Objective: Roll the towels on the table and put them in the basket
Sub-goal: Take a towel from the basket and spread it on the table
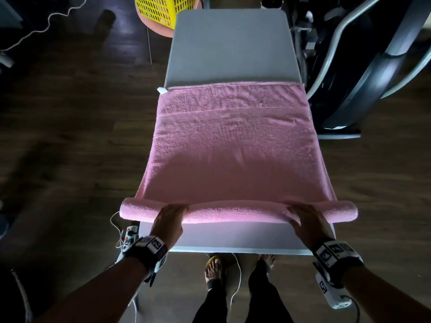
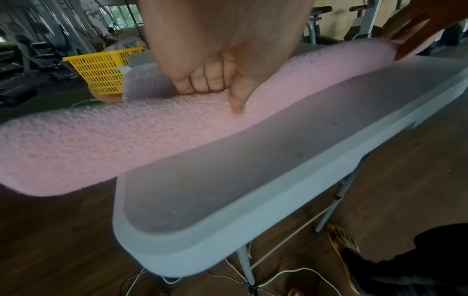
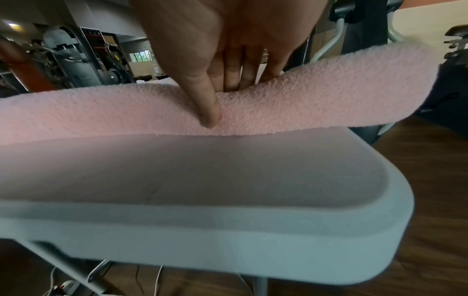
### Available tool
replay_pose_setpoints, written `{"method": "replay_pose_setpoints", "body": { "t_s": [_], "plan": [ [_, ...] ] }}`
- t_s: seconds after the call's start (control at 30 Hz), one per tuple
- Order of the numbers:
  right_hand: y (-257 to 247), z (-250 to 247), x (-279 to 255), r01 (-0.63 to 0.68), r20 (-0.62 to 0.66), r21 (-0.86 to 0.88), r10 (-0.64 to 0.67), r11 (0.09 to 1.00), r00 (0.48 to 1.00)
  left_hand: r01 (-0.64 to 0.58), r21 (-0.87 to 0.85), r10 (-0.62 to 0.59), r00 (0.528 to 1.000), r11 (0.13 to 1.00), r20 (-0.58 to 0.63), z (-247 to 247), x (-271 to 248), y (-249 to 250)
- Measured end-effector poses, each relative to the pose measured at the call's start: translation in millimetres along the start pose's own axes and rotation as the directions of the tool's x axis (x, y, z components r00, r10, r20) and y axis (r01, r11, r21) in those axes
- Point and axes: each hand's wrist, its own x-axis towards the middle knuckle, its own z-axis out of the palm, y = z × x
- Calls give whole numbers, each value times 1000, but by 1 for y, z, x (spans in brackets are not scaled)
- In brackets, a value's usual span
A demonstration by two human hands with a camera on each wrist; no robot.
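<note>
— What is nearest to the camera?

— The left hand (image 1: 168, 220) and the right hand (image 1: 307, 221), both lying on the rolled near edge of a pink towel (image 1: 231, 148). On each hand the fingers curl over the top of the roll and the thumb (image 3: 209, 108) presses into its front, so both hands grip it.

— And where does the towel lie?

— It lies spread on a grey folding table (image 1: 229, 43), and the ends of the roll hang past the table sides. The yellow basket (image 1: 158, 9) stands beyond the far left corner, on a pink chair (image 1: 155, 26).
</note>
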Motion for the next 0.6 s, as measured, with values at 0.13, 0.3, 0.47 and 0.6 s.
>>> {"method": "replay_pose_setpoints", "body": {
  "t_s": [0.13,0.3,0.47,0.6],
  "plan": [
    [-6,1,-28,28,27,-25,-27,999,999,-27,15,26,999,1000,38,2,-29,2],
    [-2,7,-50,96,87,-166,-82,981,993,-33,-6,33,997,999,72,9,-48,-5],
    [1,3,-9,-22,316,-210,90,977,944,-50,68,48,998,996,39,8,-17,-9],
    [-1,4,13,-158,202,-88,173,983,964,29,125,-21,998,992,-64,3,1,-2]
  ]
}}
